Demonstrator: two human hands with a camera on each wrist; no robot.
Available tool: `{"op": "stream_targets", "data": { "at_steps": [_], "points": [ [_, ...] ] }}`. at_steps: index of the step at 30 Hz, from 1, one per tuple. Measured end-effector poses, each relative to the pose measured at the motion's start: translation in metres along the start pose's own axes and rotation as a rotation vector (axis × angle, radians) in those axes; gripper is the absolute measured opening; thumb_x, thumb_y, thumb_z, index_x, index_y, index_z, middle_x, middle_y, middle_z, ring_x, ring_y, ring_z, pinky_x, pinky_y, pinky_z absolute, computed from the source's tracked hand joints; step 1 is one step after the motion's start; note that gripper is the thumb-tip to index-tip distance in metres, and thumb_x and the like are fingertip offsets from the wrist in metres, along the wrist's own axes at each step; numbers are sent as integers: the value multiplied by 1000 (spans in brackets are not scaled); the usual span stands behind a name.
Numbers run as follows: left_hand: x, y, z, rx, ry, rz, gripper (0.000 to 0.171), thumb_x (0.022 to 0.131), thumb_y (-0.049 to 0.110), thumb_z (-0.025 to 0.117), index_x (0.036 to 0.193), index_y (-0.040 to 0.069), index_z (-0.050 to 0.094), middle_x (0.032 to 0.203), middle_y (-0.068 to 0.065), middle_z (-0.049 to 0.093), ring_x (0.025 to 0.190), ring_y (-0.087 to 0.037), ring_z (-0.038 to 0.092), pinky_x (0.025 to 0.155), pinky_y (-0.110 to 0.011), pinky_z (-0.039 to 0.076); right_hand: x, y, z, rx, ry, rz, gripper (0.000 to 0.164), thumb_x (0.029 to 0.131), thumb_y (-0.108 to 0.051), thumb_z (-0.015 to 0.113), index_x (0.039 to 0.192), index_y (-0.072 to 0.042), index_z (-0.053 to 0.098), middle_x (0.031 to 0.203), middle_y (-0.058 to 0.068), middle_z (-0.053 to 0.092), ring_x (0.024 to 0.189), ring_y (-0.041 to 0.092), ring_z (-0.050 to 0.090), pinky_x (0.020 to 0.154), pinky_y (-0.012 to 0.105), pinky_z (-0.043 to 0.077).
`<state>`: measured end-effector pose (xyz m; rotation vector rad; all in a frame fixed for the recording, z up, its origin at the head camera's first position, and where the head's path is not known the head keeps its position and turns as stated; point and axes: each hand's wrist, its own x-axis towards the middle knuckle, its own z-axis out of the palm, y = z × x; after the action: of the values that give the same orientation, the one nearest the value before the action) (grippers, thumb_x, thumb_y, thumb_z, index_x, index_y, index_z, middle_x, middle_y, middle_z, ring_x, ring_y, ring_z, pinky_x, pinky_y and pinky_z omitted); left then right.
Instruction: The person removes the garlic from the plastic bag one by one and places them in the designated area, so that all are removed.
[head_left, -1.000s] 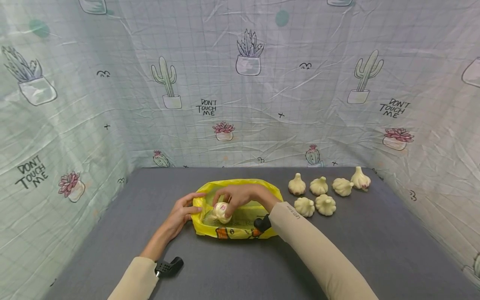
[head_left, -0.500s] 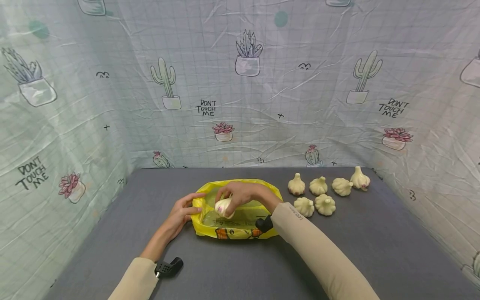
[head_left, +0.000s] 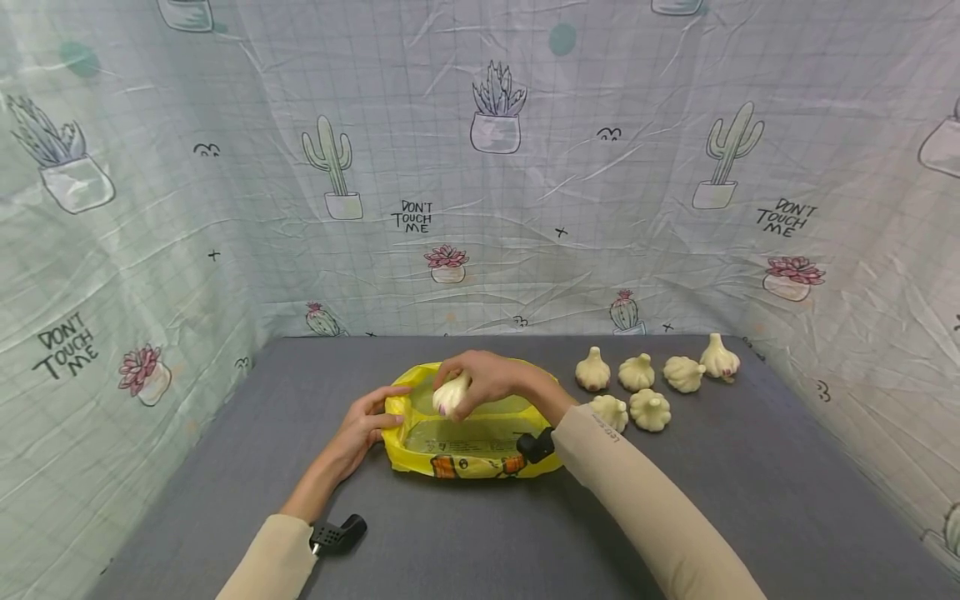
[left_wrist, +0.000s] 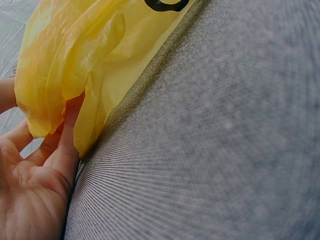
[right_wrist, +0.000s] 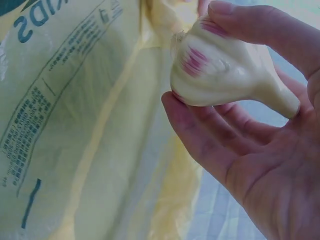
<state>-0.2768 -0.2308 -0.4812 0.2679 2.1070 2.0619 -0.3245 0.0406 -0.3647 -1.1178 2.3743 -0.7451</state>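
A yellow plastic bag lies wide open on the grey table, its rim folded outward. My left hand holds the bag's left rim, with finger ends partly hidden by yellow folds in the left wrist view. Above the bag's opening, my right hand grips a garlic bulb between thumb and fingers. Pink streaks mark this pale bulb in the right wrist view, where its stem points toward the palm. Printed text shows on the inner wall of the bag.
Several garlic bulbs sit in two rows right of the bag, among them a front one and a far-right one. The right sleeve partly covers another bulb. A patterned curtain encloses the table.
My right hand has lifted the garlic bulb up from low inside the bag, and the bulb has turned in the fingers. The left hand has stayed at the rim.
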Motion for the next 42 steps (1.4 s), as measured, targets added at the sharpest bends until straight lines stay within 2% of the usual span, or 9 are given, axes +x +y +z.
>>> {"op": "stream_targets", "data": {
  "at_steps": [7, 14, 17, 21, 27, 33, 37, 42],
  "points": [
    [1, -2, -1, 0, -16, 20, 59, 96, 5, 63, 152, -2, 45, 156, -28, 39, 115, -20, 64, 82, -32, 63, -13, -3, -8, 40, 58, -2, 56, 80, -23, 89, 129, -17, 64, 125, 7, 63, 96, 20, 64, 77, 30, 57],
    [2, -3, 0, -7, -28, 30, 60, 95, 4, 63, 152, -4, 44, 154, -31, 41, 110, -19, 66, 81, -32, 63, -27, -6, -16, 34, 140, -22, 51, 79, -24, 89, 123, -16, 65, 129, 5, 64, 117, 26, 60, 89, 30, 57],
    [2, -2, 0, 0, -28, 27, 60, 96, 5, 63, 152, -3, 44, 156, -30, 40, 110, -17, 65, 82, -32, 63, -34, -7, -20, 33, 161, -30, 51, 81, -25, 88, 125, -16, 65, 131, 5, 63, 121, 29, 60, 91, 33, 57],
    [1, -2, 0, 5, -22, 24, 59, 96, 6, 63, 152, -2, 45, 158, -27, 38, 111, -16, 64, 82, -31, 63, -43, -6, -25, 38, 191, -29, 50, 82, -28, 86, 126, -17, 65, 129, 4, 65, 121, 26, 62, 94, 36, 57],
    [1, -1, 0, 1, -21, 24, 59, 96, 5, 63, 151, -1, 46, 158, -26, 38, 110, -16, 65, 81, -32, 63, -60, -3, -29, 85, 231, -48, 46, 85, -22, 83, 128, -16, 66, 124, 5, 66, 118, 24, 64, 92, 37, 58],
    [2, -2, 0, 1, -23, 22, 59, 96, 6, 63, 152, 0, 46, 158, -26, 39, 111, -19, 64, 81, -32, 63, -82, 0, -28, 166, 290, -67, 46, 88, -17, 81, 131, -14, 65, 120, 7, 66, 107, 23, 65, 91, 41, 58],
    [2, -3, -1, 1, -21, 25, 59, 96, 5, 63, 152, 0, 46, 158, -26, 39, 112, -18, 64, 81, -32, 63, -98, 4, -26, 181, 332, -90, 48, 89, -15, 79, 134, -11, 64, 126, 9, 66, 104, 23, 65, 93, 45, 56],
    [3, -4, -1, -4, -27, 30, 59, 96, 5, 63, 152, -1, 45, 157, -27, 39, 109, -16, 65, 80, -31, 63, -118, 7, -24, 179, 380, -104, 51, 89, -14, 78, 137, -13, 63, 134, 9, 64, 105, 23, 64, 95, 44, 56]
  ]
}}
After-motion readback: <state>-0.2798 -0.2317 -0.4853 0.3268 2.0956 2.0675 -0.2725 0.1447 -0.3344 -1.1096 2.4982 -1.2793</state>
